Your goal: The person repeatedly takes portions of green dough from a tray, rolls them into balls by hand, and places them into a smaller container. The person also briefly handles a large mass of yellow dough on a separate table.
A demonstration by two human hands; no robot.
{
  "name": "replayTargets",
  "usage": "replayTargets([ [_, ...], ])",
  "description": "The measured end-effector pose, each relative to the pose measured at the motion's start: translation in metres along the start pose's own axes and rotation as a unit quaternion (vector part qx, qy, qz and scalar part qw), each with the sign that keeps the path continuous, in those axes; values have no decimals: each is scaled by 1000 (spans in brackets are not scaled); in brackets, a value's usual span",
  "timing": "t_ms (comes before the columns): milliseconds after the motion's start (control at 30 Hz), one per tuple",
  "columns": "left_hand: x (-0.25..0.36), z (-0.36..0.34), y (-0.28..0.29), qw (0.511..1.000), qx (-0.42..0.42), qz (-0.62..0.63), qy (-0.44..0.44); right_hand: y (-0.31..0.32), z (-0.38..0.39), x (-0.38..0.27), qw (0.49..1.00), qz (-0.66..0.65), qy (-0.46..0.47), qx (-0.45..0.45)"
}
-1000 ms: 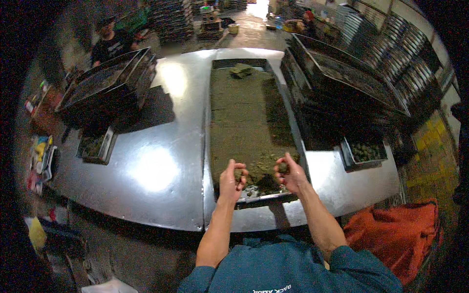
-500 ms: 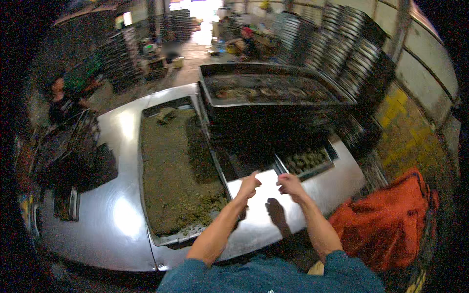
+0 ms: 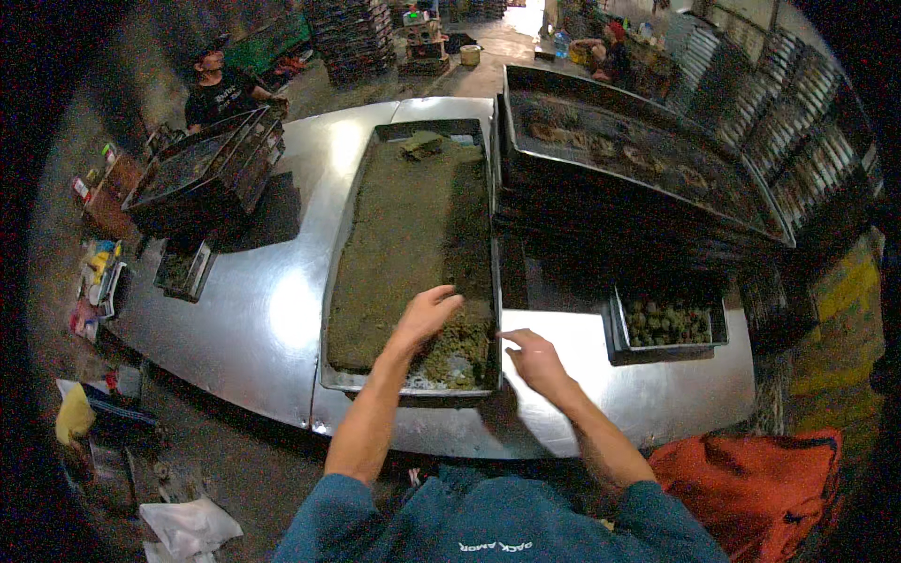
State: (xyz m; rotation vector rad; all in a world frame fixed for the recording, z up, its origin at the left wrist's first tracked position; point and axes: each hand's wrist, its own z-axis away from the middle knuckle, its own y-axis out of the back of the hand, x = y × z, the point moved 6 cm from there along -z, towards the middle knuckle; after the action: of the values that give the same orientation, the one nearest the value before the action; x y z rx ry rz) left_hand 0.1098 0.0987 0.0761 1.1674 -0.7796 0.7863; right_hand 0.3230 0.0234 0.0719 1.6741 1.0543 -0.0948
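Note:
A long metal tray (image 3: 326, 352) holds a flat layer of greenish-brown crumbly material (image 3: 399, 225). Its near right corner is broken into loose clumps (image 3: 460, 352), with some bare tray showing. My left hand (image 3: 430, 314) hovers over the tray beside these clumps, fingers loosely bent and apart, with nothing visible in them. Just past the tray's right edge is my right hand (image 3: 537, 361), above the shiny metal table (image 3: 563, 413). Its fingers point left toward the tray, slightly apart, and it appears to hold nothing. Motion blurs both hands a little.
A smaller tray of round greenish balls (image 3: 668, 324) sits to the right. Behind it rises a stack of large dark trays (image 3: 648, 159). More dark trays (image 3: 206, 169) stand at left, near another person (image 3: 225, 89). Orange-red cloth (image 3: 751, 488) lies at lower right.
My view has turned left, so the tray sits more centrally. My left hand has gone from above the bare metal to over the tray; my right hand is now close to its edge.

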Motion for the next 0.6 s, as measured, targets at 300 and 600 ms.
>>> replayTargets([
  [300, -69, 73, 75, 964, 160, 203, 60, -114, -65, 5, 924, 253, -138, -251],
  [600, -88, 100, 57, 972, 108, 209, -12, -110, -33, -29, 898, 249, -1, -362],
])
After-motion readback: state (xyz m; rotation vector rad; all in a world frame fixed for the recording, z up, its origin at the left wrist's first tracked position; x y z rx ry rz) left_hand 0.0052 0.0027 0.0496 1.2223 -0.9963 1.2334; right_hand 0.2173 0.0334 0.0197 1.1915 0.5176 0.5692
